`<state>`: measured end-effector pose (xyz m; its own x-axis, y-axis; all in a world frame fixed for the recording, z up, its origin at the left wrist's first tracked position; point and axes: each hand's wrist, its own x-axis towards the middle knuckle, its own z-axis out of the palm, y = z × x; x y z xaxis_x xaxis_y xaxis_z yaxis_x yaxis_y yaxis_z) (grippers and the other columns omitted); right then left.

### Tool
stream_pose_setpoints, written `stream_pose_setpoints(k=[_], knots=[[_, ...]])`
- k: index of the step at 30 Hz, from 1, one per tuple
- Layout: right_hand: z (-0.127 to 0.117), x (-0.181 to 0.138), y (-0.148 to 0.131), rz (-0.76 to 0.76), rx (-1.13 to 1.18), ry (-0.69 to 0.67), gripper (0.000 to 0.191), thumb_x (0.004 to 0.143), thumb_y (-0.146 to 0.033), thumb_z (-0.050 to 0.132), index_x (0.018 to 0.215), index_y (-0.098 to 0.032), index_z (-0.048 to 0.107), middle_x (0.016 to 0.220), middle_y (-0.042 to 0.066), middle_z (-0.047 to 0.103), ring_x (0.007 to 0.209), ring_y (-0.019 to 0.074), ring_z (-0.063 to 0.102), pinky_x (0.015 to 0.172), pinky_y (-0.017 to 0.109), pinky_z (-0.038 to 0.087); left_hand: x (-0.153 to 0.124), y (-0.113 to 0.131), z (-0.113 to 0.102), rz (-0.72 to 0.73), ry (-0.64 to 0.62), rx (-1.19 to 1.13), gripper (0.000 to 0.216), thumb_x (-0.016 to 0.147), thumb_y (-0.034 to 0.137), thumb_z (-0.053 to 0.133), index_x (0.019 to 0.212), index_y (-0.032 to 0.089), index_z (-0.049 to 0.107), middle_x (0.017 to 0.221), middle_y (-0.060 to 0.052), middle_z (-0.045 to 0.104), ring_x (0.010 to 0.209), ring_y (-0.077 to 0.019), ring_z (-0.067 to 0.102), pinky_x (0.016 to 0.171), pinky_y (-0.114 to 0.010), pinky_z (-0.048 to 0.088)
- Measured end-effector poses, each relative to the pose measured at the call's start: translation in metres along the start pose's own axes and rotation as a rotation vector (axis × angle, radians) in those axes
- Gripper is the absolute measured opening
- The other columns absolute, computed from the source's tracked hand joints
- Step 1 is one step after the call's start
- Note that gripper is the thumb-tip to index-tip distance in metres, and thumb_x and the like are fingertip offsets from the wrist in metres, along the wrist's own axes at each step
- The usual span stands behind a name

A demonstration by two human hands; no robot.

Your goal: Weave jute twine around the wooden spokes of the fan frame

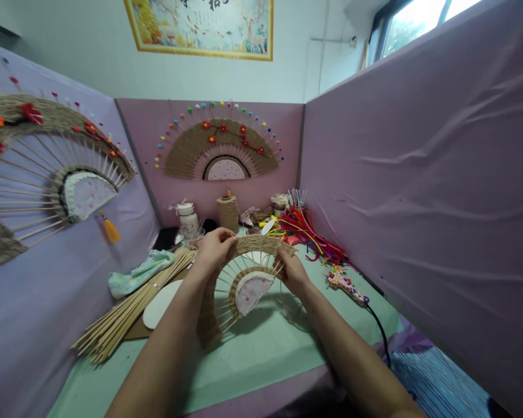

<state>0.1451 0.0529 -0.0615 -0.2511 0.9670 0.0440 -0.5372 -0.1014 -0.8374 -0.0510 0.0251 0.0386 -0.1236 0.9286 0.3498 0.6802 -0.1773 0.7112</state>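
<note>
I hold a half-made fan (244,284) of wooden sticks and woven jute twine upright over the green table (265,354). It has a pink-white fabric semicircle at its hub. My left hand (213,249) grips the top of the woven jute band with its fingers closed. On the band's right end, my right hand (293,271) pinches the sticks or the twine there. Which of the two it pinches is hidden.
A bundle of bamboo sticks (135,305) and a white card semicircle (159,305) lie at the left. A jute spool (228,212), a white jar (187,219), coloured pipe cleaners (309,232) and a glue gun (346,284) with its cord sit behind and right. Finished fans (220,148) hang on purple partitions.
</note>
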Motion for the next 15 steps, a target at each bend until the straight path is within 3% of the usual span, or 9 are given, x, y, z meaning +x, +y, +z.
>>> stream_pose_setpoints(k=[3,5,7,8,9,11,13,15], knots=[[-0.002,0.007,-0.014,-0.064,0.154,0.116,0.054,0.062,-0.055,0.073,0.059,-0.020,0.032,0.039,-0.013,0.025,0.033,0.0022,0.019,0.031,0.016,0.014,-0.019,0.027,0.000,0.300,0.287,0.103,0.030,0.075,0.032,0.062,0.101,0.017,0.060,0.108,-0.011,0.064,0.107,-0.0246,0.055,0.094,-0.039,0.038],[-0.004,0.011,-0.026,-0.118,0.250,0.204,0.047,0.067,-0.052,0.071,0.061,-0.020,0.037,0.040,-0.012,0.031,0.032,0.0024,0.022,0.031,0.016,0.018,-0.044,0.041,0.009,0.470,0.502,0.051,0.030,0.078,0.028,0.061,0.106,0.020,0.057,0.114,-0.010,0.061,0.113,-0.0234,0.051,0.100,-0.041,0.034],[-0.006,0.014,-0.036,-0.170,0.324,0.276,0.041,0.071,-0.052,0.067,0.065,-0.020,0.043,0.041,-0.011,0.037,0.031,0.0027,0.026,0.031,0.016,0.021,-0.071,0.045,0.028,0.574,0.577,-0.096,0.023,0.080,0.022,0.058,0.103,0.021,0.055,0.106,-0.008,0.062,0.105,-0.0208,0.055,0.095,-0.039,0.038],[-0.005,0.016,-0.040,-0.193,0.355,0.309,0.040,0.073,-0.053,0.065,0.066,-0.020,0.045,0.041,-0.011,0.038,0.031,0.0029,0.027,0.031,0.016,0.022,-0.083,0.043,0.041,0.589,0.537,-0.161,0.020,0.079,0.021,0.059,0.099,0.021,0.055,0.099,-0.006,0.063,0.099,-0.0202,0.056,0.091,-0.037,0.041],[-0.004,0.018,-0.043,-0.210,0.381,0.338,0.039,0.074,-0.054,0.064,0.067,-0.020,0.046,0.040,-0.011,0.038,0.031,0.0032,0.028,0.032,0.017,0.023,-0.092,0.038,0.056,0.557,0.452,-0.216,0.018,0.079,0.021,0.060,0.096,0.021,0.056,0.094,-0.005,0.063,0.095,-0.0197,0.057,0.088,-0.036,0.042],[0.001,0.021,-0.043,-0.227,0.425,0.378,0.041,0.075,-0.056,0.062,0.064,-0.020,0.045,0.038,-0.012,0.033,0.030,0.0036,0.026,0.031,0.017,0.023,-0.097,0.026,0.085,0.350,0.307,-0.353,0.015,0.078,0.023,0.061,0.091,0.021,0.056,0.089,-0.004,0.061,0.087,-0.0184,0.057,0.081,-0.033,0.043],[0.010,0.021,-0.037,-0.214,0.459,0.387,0.041,0.075,-0.056,0.062,0.063,-0.020,0.045,0.037,-0.012,0.032,0.029,0.0038,0.026,0.030,0.017,0.023,-0.088,0.015,0.108,0.078,0.208,-0.573,0.021,0.073,0.028,0.067,0.089,0.020,0.056,0.086,-0.004,0.061,0.084,-0.0184,0.058,0.075,-0.031,0.044],[0.020,0.019,-0.026,-0.171,0.470,0.360,0.040,0.075,-0.056,0.062,0.066,-0.019,0.050,0.040,-0.009,0.041,0.031,0.0048,0.033,0.031,0.018,0.027,-0.072,0.009,0.123,-0.070,0.142,-0.857,0.030,0.067,0.029,0.072,0.092,0.020,0.058,0.092,-0.005,0.064,0.090,-0.0193,0.058,0.079,-0.031,0.043]])
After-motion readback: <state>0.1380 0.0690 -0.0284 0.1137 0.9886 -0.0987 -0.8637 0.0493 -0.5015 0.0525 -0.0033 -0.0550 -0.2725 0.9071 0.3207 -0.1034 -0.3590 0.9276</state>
